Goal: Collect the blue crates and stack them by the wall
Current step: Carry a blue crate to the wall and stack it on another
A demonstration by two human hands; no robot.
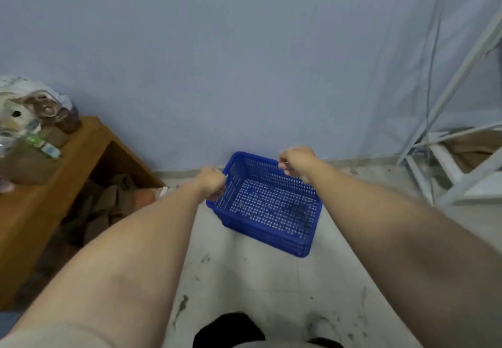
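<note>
A blue perforated plastic crate point(269, 209) is held low over the pale floor, close to the blue-grey wall point(217, 62), and it is empty. It is turned at an angle to the wall. My left hand point(213, 183) grips its left rim. At the far right rim, my right hand point(297, 161) is closed on the edge. Both arms are stretched forward. Whether the crate touches the floor I cannot tell.
A wooden desk point(54, 173) stands at the left, with bags, bottles and clutter on top and cardboard scraps under it. A white metal frame point(448, 163) and hanging cables occupy the right corner. The floor point(244, 279) is stained. Dark shoes show at the bottom.
</note>
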